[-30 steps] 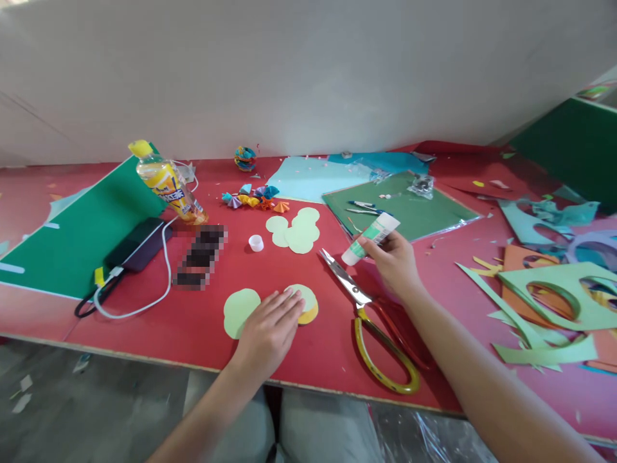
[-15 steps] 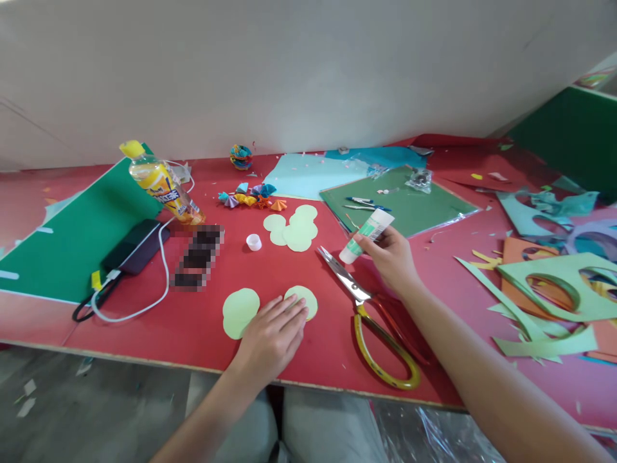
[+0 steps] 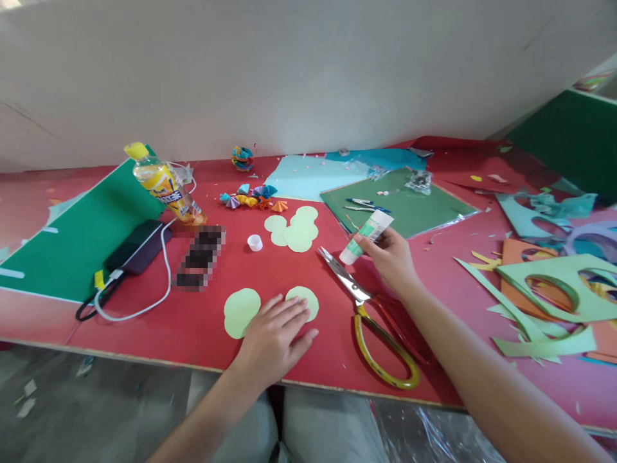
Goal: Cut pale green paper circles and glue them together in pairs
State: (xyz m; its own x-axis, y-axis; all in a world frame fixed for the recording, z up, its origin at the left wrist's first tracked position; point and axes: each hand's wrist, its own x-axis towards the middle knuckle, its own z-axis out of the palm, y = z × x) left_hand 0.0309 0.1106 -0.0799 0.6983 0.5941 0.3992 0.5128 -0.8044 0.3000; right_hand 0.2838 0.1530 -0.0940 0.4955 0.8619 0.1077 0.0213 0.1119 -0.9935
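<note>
Glue stick pinched in right hand fingers.

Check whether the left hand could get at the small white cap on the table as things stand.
Probably yes. The left hand lies flat by the pale green paper circle, holding nothing, and the white cap sits farther back on bare red table. Nothing stands between them; the blurred dark thing lies off to the side.

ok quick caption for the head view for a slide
Left hand pressing flat on a pale green paper circle while the right hand holds an uncapped glue stick above the scissors.
</note>
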